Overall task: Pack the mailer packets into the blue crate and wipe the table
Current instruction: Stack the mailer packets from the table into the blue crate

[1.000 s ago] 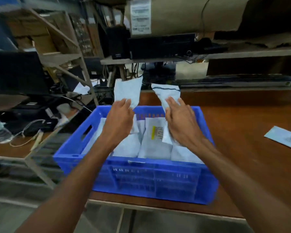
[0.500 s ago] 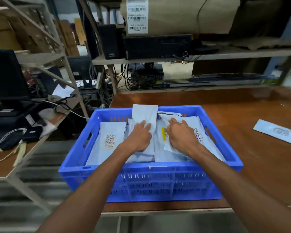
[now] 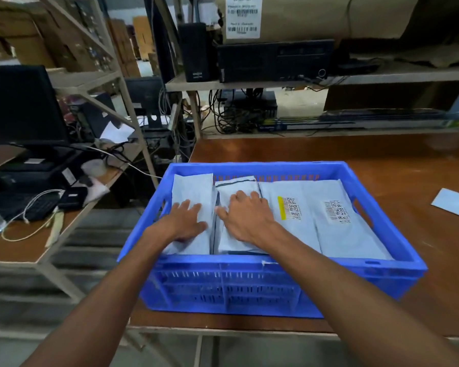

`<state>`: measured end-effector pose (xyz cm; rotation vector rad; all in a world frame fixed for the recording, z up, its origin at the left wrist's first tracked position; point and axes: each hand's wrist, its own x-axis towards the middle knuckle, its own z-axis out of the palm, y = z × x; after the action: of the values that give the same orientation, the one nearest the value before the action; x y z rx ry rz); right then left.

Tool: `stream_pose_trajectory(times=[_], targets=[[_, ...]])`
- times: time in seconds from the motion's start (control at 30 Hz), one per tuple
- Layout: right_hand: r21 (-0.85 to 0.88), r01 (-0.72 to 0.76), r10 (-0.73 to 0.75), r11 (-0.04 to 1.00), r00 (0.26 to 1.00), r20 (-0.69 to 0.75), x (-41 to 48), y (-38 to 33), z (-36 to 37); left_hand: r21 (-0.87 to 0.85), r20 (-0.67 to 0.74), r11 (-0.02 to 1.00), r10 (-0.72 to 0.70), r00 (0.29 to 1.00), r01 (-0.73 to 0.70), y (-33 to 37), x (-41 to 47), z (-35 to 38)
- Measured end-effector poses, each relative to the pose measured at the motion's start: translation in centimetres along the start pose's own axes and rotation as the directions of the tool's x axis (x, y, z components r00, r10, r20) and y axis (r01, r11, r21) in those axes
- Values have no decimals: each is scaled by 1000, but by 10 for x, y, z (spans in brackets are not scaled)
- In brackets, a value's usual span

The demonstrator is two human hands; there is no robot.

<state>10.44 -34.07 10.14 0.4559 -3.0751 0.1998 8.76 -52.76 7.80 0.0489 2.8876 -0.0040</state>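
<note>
The blue crate [image 3: 382,271] stands at the near left corner of the brown table [image 3: 398,165]. Several pale mailer packets lie flat inside it, side by side. My left hand [image 3: 182,221] presses flat on the leftmost packet [image 3: 194,189]. My right hand [image 3: 245,217] presses with spread fingers on the packet beside it [image 3: 237,185]. Two more packets with barcode labels, one [image 3: 289,205] with a yellow strip and one [image 3: 337,210] at the right, fill the crate's right half. Another mailer packet [image 3: 455,203] lies on the table at the right edge.
A lower side desk [image 3: 24,245] at the left carries a keyboard, cables and a black monitor [image 3: 19,104]. Metal shelving with a computer case [image 3: 273,59], a speaker and tangled cables stands behind the table. The table's near edge runs just below the crate.
Both hands lowered two raised packets into the crate and moved left across the stack; the packets now lie flat in a row.
</note>
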Motion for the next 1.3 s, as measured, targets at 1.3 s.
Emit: stream_pose_trajectory(times=[1.3], targets=[[259,-677,723,689,668,-176,-238,599,-6,-324,-70,764,569,819,-558,636,3,7]])
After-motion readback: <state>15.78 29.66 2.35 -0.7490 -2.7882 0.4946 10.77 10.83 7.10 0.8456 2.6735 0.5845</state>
